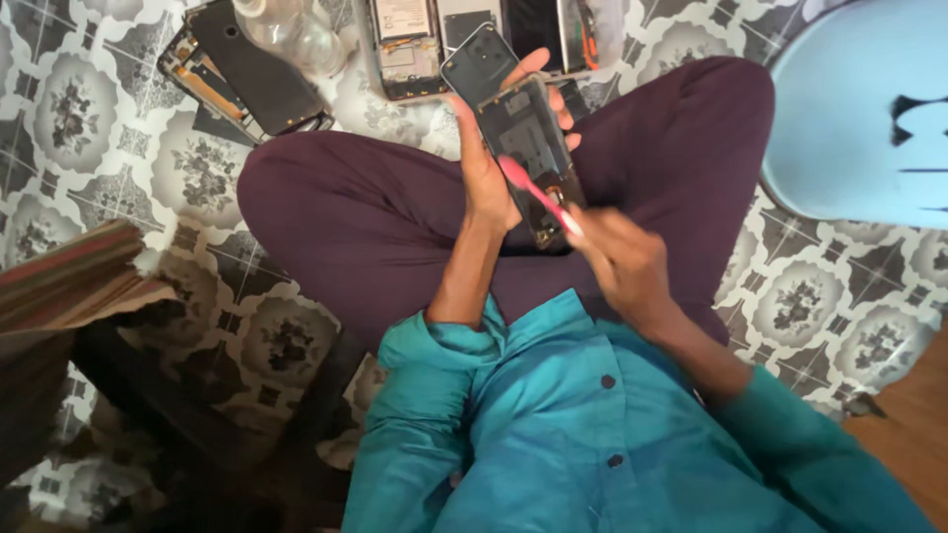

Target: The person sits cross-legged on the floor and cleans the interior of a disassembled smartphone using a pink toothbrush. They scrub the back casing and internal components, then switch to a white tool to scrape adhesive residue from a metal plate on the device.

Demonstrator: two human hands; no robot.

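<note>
Two hands share the work in the head view, the only view you have. Your left hand (486, 163) is wrapped around an opened phone (528, 158), fingers curled over its far edge and thumb along the near edge, clamped firmly on the body; the phone stands tilted above your crossed legs, its back off and its dark insides facing you. Your right hand (620, 259) is closed on a pink brush (533, 188), whose head lies across the middle of the exposed board.

The risk, as I judge it, sits at that contact. Press too hard or drag the bristles sideways and you could lift a small connector or flex cable. The phone is held in mid-air over your lap with nothing under it, so a slip of the left hand would drop it onto your legs or the patterned tile floor (89, 128). The lower end of the phone is hidden behind your right hand, so you cannot see what the brush handle is brushing there.

As for containers, a clear plastic bottle (291, 30) lies at the top of the frame; whether it holds liquid cannot be told, but a spill near the other open phone bodies (247, 74) spread on the floor beside it would be a hazard. A pale blue stool (849, 109) stands to your right.
</note>
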